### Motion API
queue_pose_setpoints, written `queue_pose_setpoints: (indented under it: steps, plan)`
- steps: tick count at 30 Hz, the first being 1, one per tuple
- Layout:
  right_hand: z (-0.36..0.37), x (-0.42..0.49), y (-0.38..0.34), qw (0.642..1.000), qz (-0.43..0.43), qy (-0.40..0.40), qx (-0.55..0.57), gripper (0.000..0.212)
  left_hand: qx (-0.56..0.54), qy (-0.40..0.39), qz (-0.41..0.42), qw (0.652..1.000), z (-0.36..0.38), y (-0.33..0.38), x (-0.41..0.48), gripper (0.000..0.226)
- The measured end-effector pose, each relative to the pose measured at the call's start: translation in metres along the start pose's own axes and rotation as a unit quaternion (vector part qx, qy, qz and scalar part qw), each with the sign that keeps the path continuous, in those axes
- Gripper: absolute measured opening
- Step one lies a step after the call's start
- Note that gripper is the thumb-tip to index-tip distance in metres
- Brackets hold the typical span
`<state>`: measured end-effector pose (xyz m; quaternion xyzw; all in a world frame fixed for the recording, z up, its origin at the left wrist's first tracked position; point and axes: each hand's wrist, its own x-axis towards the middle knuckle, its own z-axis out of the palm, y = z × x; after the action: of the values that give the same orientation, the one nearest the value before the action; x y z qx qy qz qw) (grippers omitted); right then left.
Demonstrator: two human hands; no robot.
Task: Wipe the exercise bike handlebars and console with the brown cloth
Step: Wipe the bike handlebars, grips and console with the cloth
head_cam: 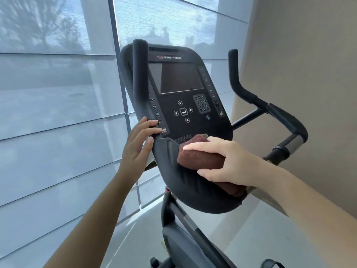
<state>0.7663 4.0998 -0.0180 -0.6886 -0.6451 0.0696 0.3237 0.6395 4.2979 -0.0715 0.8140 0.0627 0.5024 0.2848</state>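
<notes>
The black plastic exercise bike console [173, 124] bears the white lettering "STAR TRAC" above its dark rectangular screen [179, 78], with a small red logo badge just left of the words. Down the console's left edge run round keys, of which 12, 15, 18 and 21 can be read; the figures on its right edge are too small to make out. Below the screen sit a white enter-arrow key [184, 111] ringed by four small keys, and a number keypad [201, 103]. The fine print at the console's foot is illegible.

The folded brown terry cloth [201, 157] lies on the curved lower lip of the console, just under that fine print. The right hand [231, 163] grips it: one long finger [195, 147] is stretched along the top of the cloth and another digit lies under its near edge, so the cloth is held between them.

The left hand [136, 147] rests at the console's lower left edge, beside the 21 key, at the foot of the black padded left handlebar [138, 74]. Its fingers are slightly spread and loosely bent, tips touching the console, holding nothing. The black padded right handlebar [239, 84] stands to the right of the console.
</notes>
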Motion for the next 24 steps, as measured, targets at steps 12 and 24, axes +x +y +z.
queue_pose_setpoints:
  steps: [12, 24]
  plan:
    - [-0.010, 0.029, 0.010, 0.987, -0.063, 0.133, 0.057, 0.047, 0.050, 0.053, -0.047, 0.996, 0.023, 0.001, -0.003, 0.032]
    - [-0.005, -0.032, 0.029, 0.993, -0.085, 0.054, -0.060, 0.046, 0.098, 0.076, -0.044, 0.991, 0.024, 0.019, -0.013, 0.032]
